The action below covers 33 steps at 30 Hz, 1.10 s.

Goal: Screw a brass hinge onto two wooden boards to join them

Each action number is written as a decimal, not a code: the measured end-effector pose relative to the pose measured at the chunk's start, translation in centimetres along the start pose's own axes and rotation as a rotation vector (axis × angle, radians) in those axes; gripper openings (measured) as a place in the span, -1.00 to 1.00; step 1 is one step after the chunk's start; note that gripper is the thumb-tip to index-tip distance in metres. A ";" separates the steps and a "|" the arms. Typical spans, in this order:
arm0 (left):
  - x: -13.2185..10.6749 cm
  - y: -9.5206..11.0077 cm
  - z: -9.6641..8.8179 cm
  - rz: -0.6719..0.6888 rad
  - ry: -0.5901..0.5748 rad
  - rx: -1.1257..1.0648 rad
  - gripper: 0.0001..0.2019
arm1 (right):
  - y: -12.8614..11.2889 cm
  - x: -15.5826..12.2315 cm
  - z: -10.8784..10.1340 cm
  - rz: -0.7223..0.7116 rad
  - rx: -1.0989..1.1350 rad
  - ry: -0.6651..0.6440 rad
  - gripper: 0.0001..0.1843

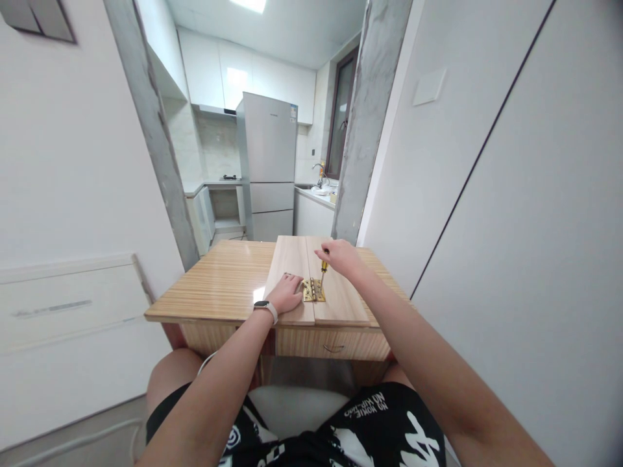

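Two pale wooden boards lie side by side on the table, a left board [292,256] and a right board [346,305]. A brass hinge [314,290] spans the seam between them, with one leaf on each board. My right hand [338,255] is closed around the yellow handle of a screwdriver [324,267]. The screwdriver stands nearly upright, and its tip meets the hinge's right leaf. Flat on the left board rests my left hand [286,293], fingers stretched out beside the hinge's left leaf. Whether a screw sits under the tip is too small to tell.
The striped wooden table [219,279] has a front drawer with a metal handle [333,348]. A white wall [511,227] stands close on the right. Beyond the table are a grey fridge [270,143] and a sink counter [315,211]. My knees are under the table's front edge.
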<state>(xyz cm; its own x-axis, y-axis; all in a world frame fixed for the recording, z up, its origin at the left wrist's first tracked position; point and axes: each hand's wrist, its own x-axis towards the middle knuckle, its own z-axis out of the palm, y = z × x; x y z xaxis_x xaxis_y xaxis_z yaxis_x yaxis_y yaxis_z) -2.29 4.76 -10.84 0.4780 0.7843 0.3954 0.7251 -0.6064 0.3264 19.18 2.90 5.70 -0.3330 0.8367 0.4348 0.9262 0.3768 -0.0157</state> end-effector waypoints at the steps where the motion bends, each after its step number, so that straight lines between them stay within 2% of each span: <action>1: 0.0 0.0 0.0 -0.003 0.002 -0.001 -0.54 | 0.0 0.0 0.1 -0.024 0.029 -0.005 -0.61; 7: -0.1 -0.1 0.2 -0.003 0.013 -0.006 -0.54 | 0.0 -0.4 -0.5 -0.046 0.209 -0.037 -0.87; 12: 0.0 -0.3 0.2 -0.002 0.004 -0.009 -0.55 | -0.1 -0.5 -2.1 -0.056 0.272 -0.239 -0.72; 15: 0.0 -0.3 0.2 -0.006 -0.002 -0.005 -0.55 | -0.4 -0.4 -2.7 -0.042 0.259 -0.278 -0.73; 20: 0.0 -0.2 0.2 0.002 0.007 -0.007 -0.55 | -0.6 -0.3 -2.4 -0.027 0.122 -0.207 -0.86; 24: 0.0 -0.1 0.2 -0.004 0.004 -0.007 -0.56 | -0.2 -0.5 -1.5 -0.024 -0.038 -0.115 -0.63; 28: 0.1 -0.1 0.1 -0.003 -0.001 -0.007 -0.56 | 0.0 -0.6 -0.7 0.082 -0.159 -0.070 -0.46; 30: 0.1 0.0 0.1 -0.001 -0.003 -0.006 -0.56 | -0.1 -0.6 -0.3 0.104 -0.152 -0.053 -0.48; 33: 0.0 0.0 0.1 -0.002 -0.002 -0.006 -0.56 | 0.0 -0.4 0.1 0.015 -0.012 -0.038 -0.64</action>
<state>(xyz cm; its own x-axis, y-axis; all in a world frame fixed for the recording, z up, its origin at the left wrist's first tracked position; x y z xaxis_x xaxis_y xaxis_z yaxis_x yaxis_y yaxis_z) -2.27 4.83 -10.90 0.4775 0.7858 0.3930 0.7229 -0.6056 0.3326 19.27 2.55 5.44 -0.3250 0.8569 0.4000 0.9332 0.3593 -0.0114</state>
